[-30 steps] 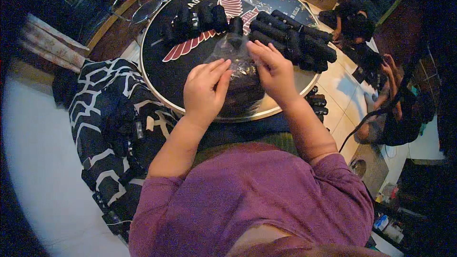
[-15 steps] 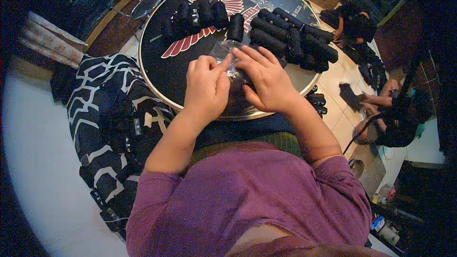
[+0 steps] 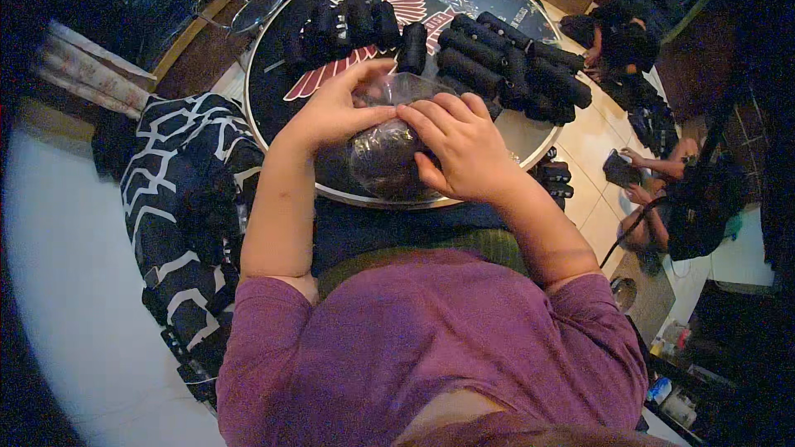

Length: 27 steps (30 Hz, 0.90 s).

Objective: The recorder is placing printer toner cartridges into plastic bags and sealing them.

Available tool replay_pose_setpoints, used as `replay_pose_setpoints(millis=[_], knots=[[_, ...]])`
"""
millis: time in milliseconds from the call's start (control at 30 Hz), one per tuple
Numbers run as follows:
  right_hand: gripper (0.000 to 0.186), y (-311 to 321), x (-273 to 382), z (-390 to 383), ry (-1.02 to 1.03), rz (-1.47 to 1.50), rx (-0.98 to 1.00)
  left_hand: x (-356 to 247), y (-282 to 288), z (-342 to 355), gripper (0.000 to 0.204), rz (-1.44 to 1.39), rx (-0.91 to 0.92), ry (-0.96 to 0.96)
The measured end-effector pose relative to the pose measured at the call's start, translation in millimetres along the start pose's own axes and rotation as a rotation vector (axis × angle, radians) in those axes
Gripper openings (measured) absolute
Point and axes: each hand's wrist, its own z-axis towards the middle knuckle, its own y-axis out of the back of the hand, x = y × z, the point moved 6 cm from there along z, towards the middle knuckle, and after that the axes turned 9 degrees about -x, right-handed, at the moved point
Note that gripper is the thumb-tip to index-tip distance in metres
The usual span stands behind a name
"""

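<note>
Both grips, left hand (image 3: 335, 112) and right hand (image 3: 464, 145), pinching a crinkled clear plastic bag (image 3: 385, 153) of dark contents.

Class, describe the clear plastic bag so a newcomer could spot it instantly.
Find the round black table. At its near edge, the left hand and right hand clasp the clear plastic bag with something dark inside. The black rolls behind lie bare.

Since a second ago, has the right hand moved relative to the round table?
Yes. The right hand has come in from the black rolls toward the left hand, onto the clear bag at the round table's near edge.
</note>
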Motion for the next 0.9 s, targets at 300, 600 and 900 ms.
replay_pose_setpoints(millis=[300, 600, 900], knots=[[0.054, -3.8, 0.9, 1.9, -0.015, -0.039, 0.051, -1.2, -16.4, -5.8, 0.021, -0.339, -0.068, 0.265], [0.044, 0.6, -6.5, -8.4, -0.091, 0.204, -0.159, -30.5, -15.2, -22.7, 0.012, -0.168, -0.078, 0.149], [0.037, -3.1, -9.3, -18.6, -0.022, 0.211, -0.271, -61.4, -18.3, -51.9, 0.051, 0.208, -0.066, -0.279]])
